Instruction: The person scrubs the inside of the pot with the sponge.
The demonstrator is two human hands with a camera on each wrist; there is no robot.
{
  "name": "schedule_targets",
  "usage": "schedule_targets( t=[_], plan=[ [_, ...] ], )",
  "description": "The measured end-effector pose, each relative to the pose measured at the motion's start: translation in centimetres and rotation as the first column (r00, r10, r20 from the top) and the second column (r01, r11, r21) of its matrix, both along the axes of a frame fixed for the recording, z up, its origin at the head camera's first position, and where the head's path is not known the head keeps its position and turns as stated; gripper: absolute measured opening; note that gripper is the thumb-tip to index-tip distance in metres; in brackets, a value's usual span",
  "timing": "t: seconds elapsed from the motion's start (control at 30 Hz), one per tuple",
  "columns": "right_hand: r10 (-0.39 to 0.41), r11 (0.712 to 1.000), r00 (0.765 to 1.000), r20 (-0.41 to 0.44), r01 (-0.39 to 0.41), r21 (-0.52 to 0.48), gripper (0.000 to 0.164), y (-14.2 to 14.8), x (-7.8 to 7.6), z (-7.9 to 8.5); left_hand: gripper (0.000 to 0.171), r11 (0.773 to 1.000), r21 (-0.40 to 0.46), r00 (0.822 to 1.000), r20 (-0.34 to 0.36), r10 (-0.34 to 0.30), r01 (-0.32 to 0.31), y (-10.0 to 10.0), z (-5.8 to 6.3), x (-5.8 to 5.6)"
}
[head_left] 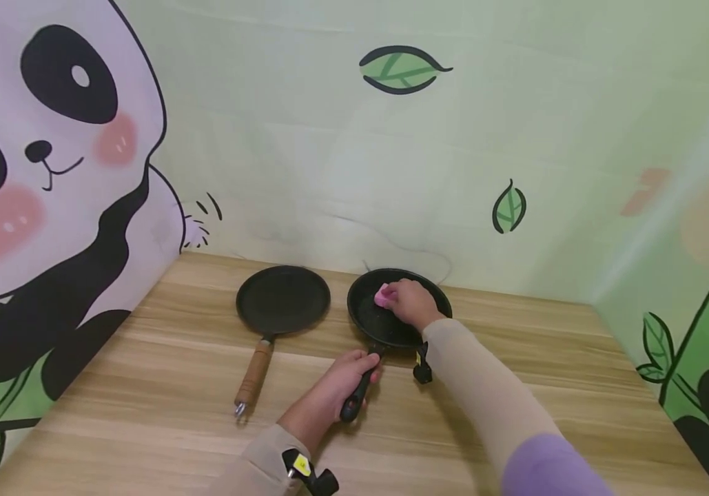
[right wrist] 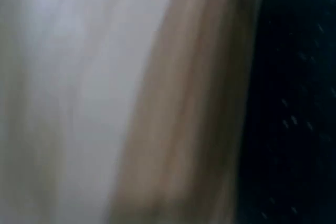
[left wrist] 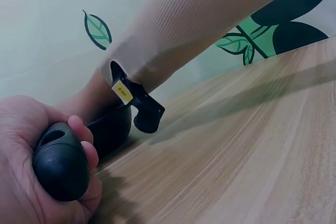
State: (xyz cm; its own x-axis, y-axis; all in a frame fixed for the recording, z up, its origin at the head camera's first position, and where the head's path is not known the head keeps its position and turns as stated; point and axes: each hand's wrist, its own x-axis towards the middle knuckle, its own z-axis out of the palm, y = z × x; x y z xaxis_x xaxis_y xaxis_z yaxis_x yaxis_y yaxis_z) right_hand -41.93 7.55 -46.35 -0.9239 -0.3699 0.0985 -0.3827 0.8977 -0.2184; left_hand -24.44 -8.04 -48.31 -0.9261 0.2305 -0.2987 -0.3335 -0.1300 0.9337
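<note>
My left hand (head_left: 346, 379) grips the black handle (head_left: 357, 398) of a dark frying pan (head_left: 366, 324). The left wrist view shows the fingers curled round the handle's rounded end (left wrist: 62, 166). Over the pan's inner surface, my right hand (head_left: 415, 303) pinches a small pink sponge-like piece (head_left: 384, 296), partly hidden by the fingers. In the blurred right wrist view, the dark speckled pan (right wrist: 294, 108) fills the right side, and the right hand barely shows there.
A flat black pan (head_left: 282, 300) with a wooden handle (head_left: 255, 372) lies to the left on the wood-grain table (head_left: 162, 386). Behind stands a pale backdrop (head_left: 267, 151) printed with a panda and leaves. Both wrists carry small black camera mounts.
</note>
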Motion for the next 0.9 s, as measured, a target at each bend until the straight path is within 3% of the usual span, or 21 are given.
schedule_targets(
  t=[0.13,0.3,0.37,0.47,0.53,0.73,0.9],
  plan=[
    [-0.005,1.0,1.0,-0.021,0.005,-0.018,0.037,0.0,0.1,-0.3,0.022,1.0,-0.011,1.0,0.013,-0.004,0.004,-0.2,0.1,-0.1],
    [0.115,0.992,0.993,-0.006,-0.115,-0.049,0.033,0.2,1.3,-0.2,0.022,1.0,-0.004,1.0,0.016,-0.022,0.022,-0.4,0.1,-0.3],
    [0.211,0.977,0.977,0.005,-0.211,-0.043,0.031,0.2,1.9,0.0,0.022,0.999,0.005,0.999,0.012,-0.031,0.031,-0.4,0.0,-0.4],
    [0.353,0.935,0.935,0.02,-0.352,-0.039,0.026,0.0,2.7,0.4,0.02,1.0,0.005,1.0,0.003,-0.03,0.03,-0.4,0.0,-0.5],
    [0.393,0.919,0.919,0.037,-0.392,-0.041,0.024,-0.2,3.1,0.6,0.019,1.0,0.005,1.0,-0.001,-0.027,0.027,-0.4,0.0,-0.5],
    [0.375,0.927,0.926,0.045,-0.373,-0.046,0.024,-0.8,3.2,0.8,0.019,0.999,0.019,1.0,-0.001,-0.031,0.031,-0.5,0.1,-0.3],
    [0.286,0.958,0.958,0.024,-0.286,-0.009,0.03,-1.2,2.1,0.5,0.018,0.999,0.035,0.999,-0.007,-0.036,0.036,-0.2,-0.1,-0.2]
  ],
)
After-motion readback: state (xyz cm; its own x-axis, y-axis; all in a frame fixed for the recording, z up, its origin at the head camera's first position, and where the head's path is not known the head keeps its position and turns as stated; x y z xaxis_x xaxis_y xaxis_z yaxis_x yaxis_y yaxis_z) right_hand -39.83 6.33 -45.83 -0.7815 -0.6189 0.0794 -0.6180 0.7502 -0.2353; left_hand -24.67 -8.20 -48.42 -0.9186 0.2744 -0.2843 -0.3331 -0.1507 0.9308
